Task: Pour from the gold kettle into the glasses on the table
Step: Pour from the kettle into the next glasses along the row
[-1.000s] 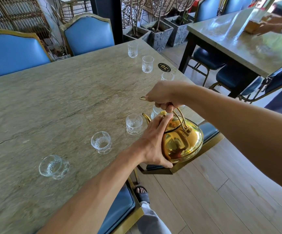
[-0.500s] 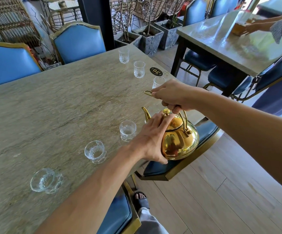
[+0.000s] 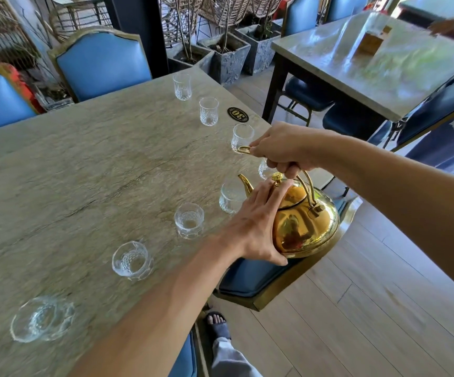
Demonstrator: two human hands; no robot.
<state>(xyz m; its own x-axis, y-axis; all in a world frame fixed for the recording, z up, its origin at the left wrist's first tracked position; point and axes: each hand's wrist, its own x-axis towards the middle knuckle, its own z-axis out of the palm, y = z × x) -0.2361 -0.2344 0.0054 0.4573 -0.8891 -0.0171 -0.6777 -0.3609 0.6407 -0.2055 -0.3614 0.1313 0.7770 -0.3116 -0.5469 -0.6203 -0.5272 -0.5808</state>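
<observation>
A stone-topped counter (image 3: 84, 186) fills the left of the view, with two blue chairs (image 3: 103, 63) at its far edge and another blue chair seat (image 3: 250, 276) tucked in at its right edge. The kettle (image 3: 304, 227) hangs just off that right edge, over the seat, nearly upright, its spout (image 3: 244, 182) reaching over the counter's rim towards the nearest glass (image 3: 229, 198). The right hand (image 3: 280, 151) grips the kettle's handle from above, fingers curled round it. The left hand (image 3: 255, 227) lies flat on the kettle's near side, fingers straight and close together, their tips up by the lid knob (image 3: 277, 176) and the thumb under the belly. Glasses (image 3: 189, 220) stand in a curved row along the right edge, from the near corner to the far corner; one is partly hidden behind the right hand. A small dark badge (image 3: 238, 114) marked 30 sits at the edge beside the far glasses.
</observation>
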